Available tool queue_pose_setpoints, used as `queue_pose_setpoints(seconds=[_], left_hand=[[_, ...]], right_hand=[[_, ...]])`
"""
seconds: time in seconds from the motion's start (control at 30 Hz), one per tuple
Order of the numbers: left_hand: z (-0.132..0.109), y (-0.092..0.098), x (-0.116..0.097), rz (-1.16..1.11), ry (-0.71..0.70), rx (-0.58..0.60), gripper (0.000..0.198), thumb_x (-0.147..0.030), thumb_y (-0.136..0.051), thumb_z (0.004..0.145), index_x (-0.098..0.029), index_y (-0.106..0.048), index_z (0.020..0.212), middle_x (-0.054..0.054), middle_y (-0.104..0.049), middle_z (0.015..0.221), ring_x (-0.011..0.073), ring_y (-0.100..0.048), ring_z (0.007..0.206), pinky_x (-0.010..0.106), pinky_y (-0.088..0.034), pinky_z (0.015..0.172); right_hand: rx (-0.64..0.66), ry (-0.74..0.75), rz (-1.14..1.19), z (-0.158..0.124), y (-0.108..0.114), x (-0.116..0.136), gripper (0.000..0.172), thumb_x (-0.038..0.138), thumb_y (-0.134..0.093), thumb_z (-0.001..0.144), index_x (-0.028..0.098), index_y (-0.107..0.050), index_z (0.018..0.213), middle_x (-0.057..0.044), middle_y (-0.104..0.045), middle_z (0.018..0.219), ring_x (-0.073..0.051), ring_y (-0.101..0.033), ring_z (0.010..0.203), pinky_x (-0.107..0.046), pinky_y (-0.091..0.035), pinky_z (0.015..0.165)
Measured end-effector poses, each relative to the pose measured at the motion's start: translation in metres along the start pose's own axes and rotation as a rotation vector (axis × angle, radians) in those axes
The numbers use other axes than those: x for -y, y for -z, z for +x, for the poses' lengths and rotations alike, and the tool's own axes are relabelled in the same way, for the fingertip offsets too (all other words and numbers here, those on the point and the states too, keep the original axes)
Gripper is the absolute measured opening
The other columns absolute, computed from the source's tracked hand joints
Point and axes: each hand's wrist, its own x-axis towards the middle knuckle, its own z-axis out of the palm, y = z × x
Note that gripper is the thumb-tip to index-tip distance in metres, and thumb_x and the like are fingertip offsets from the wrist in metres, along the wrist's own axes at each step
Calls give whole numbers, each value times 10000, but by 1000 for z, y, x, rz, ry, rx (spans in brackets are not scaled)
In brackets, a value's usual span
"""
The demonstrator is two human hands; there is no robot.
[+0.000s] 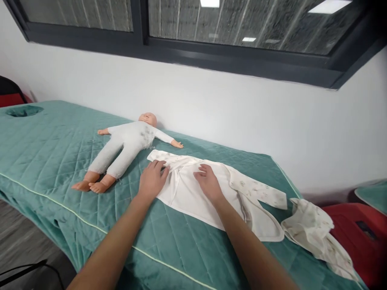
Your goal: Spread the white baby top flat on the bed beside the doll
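A white baby top [187, 201] lies spread out on the green quilted cover, its patterned sleeves stretched to the left and right. My left hand [152, 179] rests at its left side near the sleeve, thumb apart from the fingers. Over the middle of the cloth is my right hand [209, 183], its fingers loosely bent and apart, holding nothing visible. Whether its fingertips touch the fabric I cannot tell. Left of the top, a baby doll [133, 137] with a white cloth body lies on its back, arms spread and feet toward me.
A crumpled patterned white garment [314, 229] lies at the right end of the green-covered bed [60, 161]. Beyond it is a red case-like object [359, 229]. A white wall with a dark-framed window [211, 60] runs behind the bed. A face hole [24, 110] shows at the far left.
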Motion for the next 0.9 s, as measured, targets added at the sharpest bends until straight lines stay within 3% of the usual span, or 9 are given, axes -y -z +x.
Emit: queue_pose_setpoints(seconds=[0.07, 0.17, 0.33, 0.43, 0.53, 0.63, 0.77, 0.9], left_hand=[[-11, 3, 0, 63, 93, 22, 355, -452, -441, 953, -218, -656, 1112, 79, -678, 1097, 276, -591, 1046, 409, -451, 859], [-21, 6, 1, 101, 145, 55, 339, -453, -465, 945, -219, -670, 1081, 81, -694, 1041, 287, -599, 1024, 422, -439, 856], [-30, 8, -5, 91, 167, 93, 328, -479, -480, 938, -215, -670, 974, 68, -708, 894, 277, -634, 918, 415, -430, 815], [-37, 9, -11, -4, 169, 52, 283, -445, -496, 938, -210, -642, 875, 44, -678, 817, 242, -629, 827, 377, -437, 755], [-49, 9, -25, -208, 63, -46, 190, -355, -518, 939, -204, -618, 881, 30, -647, 872, 191, -606, 840, 322, -444, 734], [-65, 9, -48, -265, -74, -101, 100, -229, -527, 924, -199, -619, 949, 39, -635, 935, 187, -575, 884, 326, -437, 765], [-83, 10, -77, -162, -231, 3, 246, -121, -512, 895, -223, -603, 1100, 41, -638, 1004, 208, -544, 897, 367, -402, 750], [-89, 11, -85, -160, -316, 98, 250, -195, -503, 930, -242, -579, 1164, 37, -642, 1009, 201, -548, 897, 374, -401, 749]], right_hand=[[-2, -107, 49, 24, -22, 3, 512, 389, -585, 833, 189, -457, 1287, -115, -644, 1182, -171, -692, 866, -303, -555, 782], [19, -153, 37, 51, -37, 7, 516, 427, -541, 867, 178, -462, 1313, -71, -705, 974, -142, -676, 651, -255, -540, 619], [117, -145, -19, 61, -32, 12, 473, 481, -550, 870, 181, -575, 1235, 11, -652, 610, -114, -529, 412, -231, -447, 464], [194, -125, -2, 58, -26, 11, 409, 447, -570, 858, 204, -606, 1185, 35, -628, 562, -103, -492, 397, -224, -425, 457], [203, -79, 34, 57, -25, 7, 350, 412, -563, 850, 214, -620, 1133, 46, -613, 563, -105, -482, 407, -233, -413, 468], [100, -22, 54, 55, -24, 5, 322, 469, -518, 867, 214, -645, 1016, 38, -597, 585, -127, -504, 462, -258, -419, 511], [-88, 90, -30, 45, -18, 11, 360, 520, -512, 868, 215, -656, 995, -16, -637, 792, -173, -582, 695, -314, -474, 720], [-14, 273, -186, 29, -22, 20, 481, 444, -641, 788, 214, -591, 1208, -90, -547, 1185, -239, -550, 1027, -382, -449, 954]])
